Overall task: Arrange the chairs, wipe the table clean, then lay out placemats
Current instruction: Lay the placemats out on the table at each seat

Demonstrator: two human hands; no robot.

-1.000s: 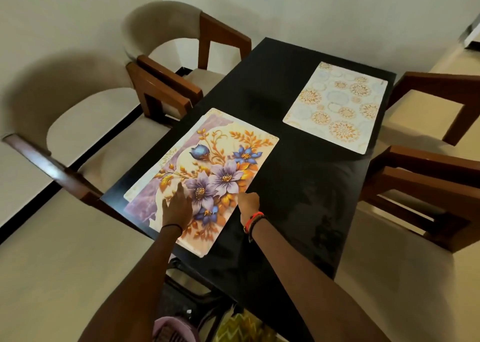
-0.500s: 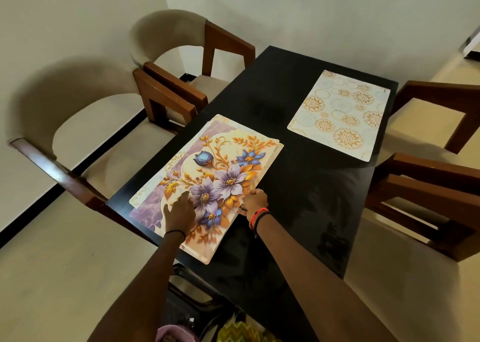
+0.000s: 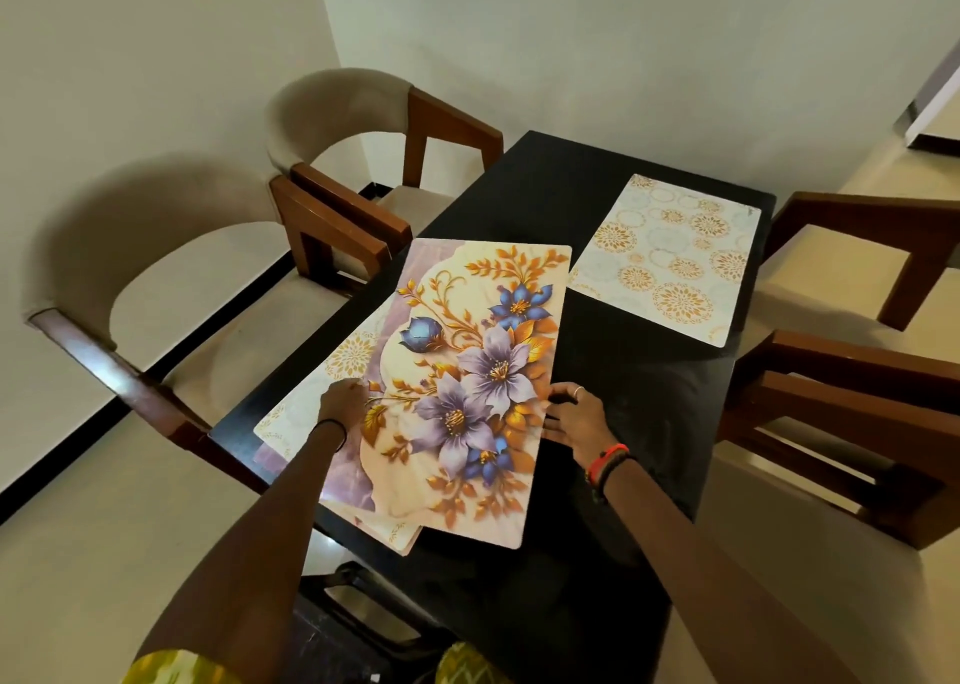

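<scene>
I hold the floral placemat [image 3: 467, 371] by both long edges over the near left part of the black table [image 3: 639, 423]. My left hand [image 3: 340, 405] grips its left edge, fingers tucked behind the sheet. My right hand [image 3: 576, 418] grips the right edge with curled fingers, one of them wearing a ring [image 3: 578, 391]. The print shows purple and blue flowers with gold leaves on cream, and its near end sticks out past the table's edge. Under it lies a stack of mats [image 3: 317, 387], the top one pale with gold medallions. A second medallion placemat [image 3: 670, 262] lies flat at the far right corner, well apart from my hands. Two cushioned chairs [image 3: 156, 278] stand at the left side, and two wooden-armed chairs [image 3: 852, 413] at the right.
</scene>
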